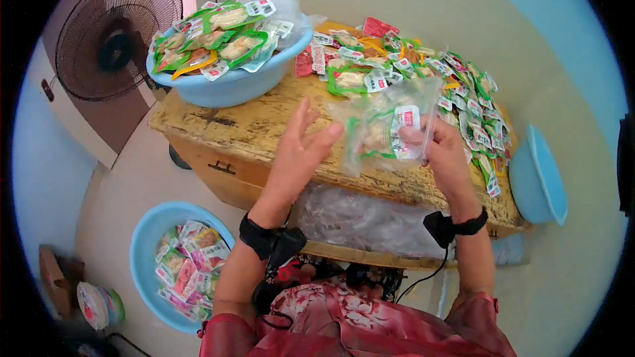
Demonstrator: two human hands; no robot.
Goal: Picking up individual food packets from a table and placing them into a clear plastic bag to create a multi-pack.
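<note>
A clear plastic bag (357, 151) hangs over the near part of the wooden tabletop, with my right hand (443, 146) gripping its right side. Through the film shows a green-edged food packet (379, 134) with a white and red label. My left hand (305, 141) is held up just left of the bag, fingers apart and holding nothing. Behind the bag, many small sealed food packets (352, 79) are spread in a heap along the back and right of the table.
On the worn wooden table (238, 126), a blue basin (238, 84) is piled with packets. Another basin (144, 243) with packets stands on the floor. Clear bags (367, 218) fill an open drawer. A third basin (536, 183) leans at the right; a fan (116, 49) stands behind left.
</note>
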